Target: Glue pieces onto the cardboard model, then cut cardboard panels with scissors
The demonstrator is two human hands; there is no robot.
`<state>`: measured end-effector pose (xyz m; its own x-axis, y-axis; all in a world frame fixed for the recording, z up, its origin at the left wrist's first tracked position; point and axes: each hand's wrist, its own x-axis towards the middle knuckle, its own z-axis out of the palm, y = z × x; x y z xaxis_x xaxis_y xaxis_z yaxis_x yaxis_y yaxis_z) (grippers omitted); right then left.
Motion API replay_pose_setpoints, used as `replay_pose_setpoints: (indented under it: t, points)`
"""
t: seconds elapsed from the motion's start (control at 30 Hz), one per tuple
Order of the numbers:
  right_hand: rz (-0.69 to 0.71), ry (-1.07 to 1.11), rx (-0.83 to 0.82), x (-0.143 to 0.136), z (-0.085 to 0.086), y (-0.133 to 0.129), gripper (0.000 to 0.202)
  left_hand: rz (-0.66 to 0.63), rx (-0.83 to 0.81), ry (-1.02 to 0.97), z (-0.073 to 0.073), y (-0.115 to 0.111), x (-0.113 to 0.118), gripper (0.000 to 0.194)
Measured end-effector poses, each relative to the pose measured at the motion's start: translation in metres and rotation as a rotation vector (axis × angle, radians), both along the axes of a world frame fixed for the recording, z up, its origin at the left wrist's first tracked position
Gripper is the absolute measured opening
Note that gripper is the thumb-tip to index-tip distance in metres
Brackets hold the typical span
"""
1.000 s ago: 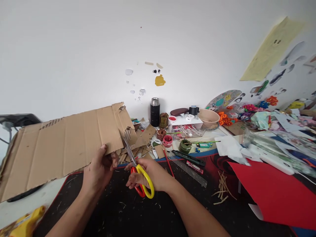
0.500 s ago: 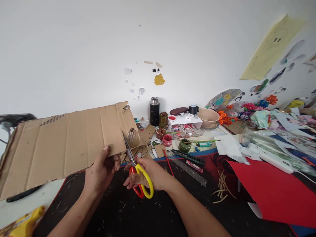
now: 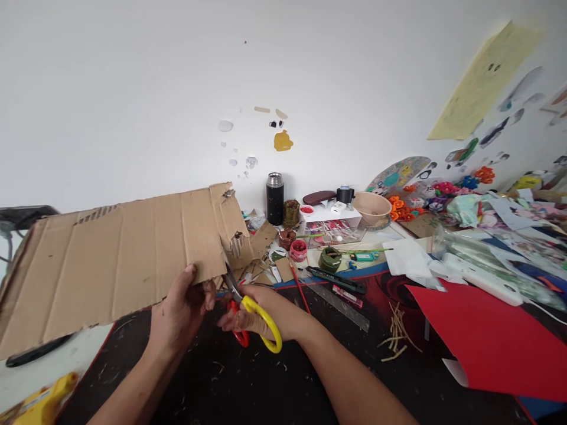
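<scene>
A large sheet of brown cardboard (image 3: 133, 254) with torn edges slants across the left of the view. My left hand (image 3: 179, 307) grips its lower edge near the right end, thumb on top and fingers beneath. In my right hand (image 3: 261, 313) is a pair of scissors (image 3: 261, 319) with one red and one yellow handle. The blades meet the cardboard's right part, where a slit runs along beside a torn flap. The scissors' handles are spread apart. Part of the blades is hidden by the cardboard.
Behind my hands stand a black thermos (image 3: 275, 200), paint jars (image 3: 298, 250) and cardboard scraps. To the right lie a utility knife (image 3: 336, 280), a ruler (image 3: 340, 307), thin twigs (image 3: 397, 333) and red paper (image 3: 491, 342). A yellow glue gun (image 3: 46, 401) is at lower left.
The scissors' handles have opened wider, the yellow one swinging right and the red one left. My left hand keeps its hold on the cardboard. The whole view has shifted slightly.
</scene>
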<state>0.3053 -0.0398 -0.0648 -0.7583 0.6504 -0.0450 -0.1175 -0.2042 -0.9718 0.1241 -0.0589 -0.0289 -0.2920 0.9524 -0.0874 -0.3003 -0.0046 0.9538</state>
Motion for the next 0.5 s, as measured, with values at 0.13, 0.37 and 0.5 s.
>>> replay_pose_setpoints:
  t: [0.13,0.37,0.5]
  points:
    - [-0.031,-0.049,0.109,0.001,0.002,-0.002,0.066,-0.040,-0.014,0.017,-0.001,-0.002,0.000,0.050]
    - [-0.184,-0.029,-0.013,-0.011,0.000,-0.007,0.067,-0.051,-0.010,0.084,-0.005,-0.005,0.006,0.054]
    - [-0.218,0.005,-0.007,-0.011,0.004,-0.008,0.064,-0.080,-0.024,0.133,-0.010,-0.008,0.009,0.053]
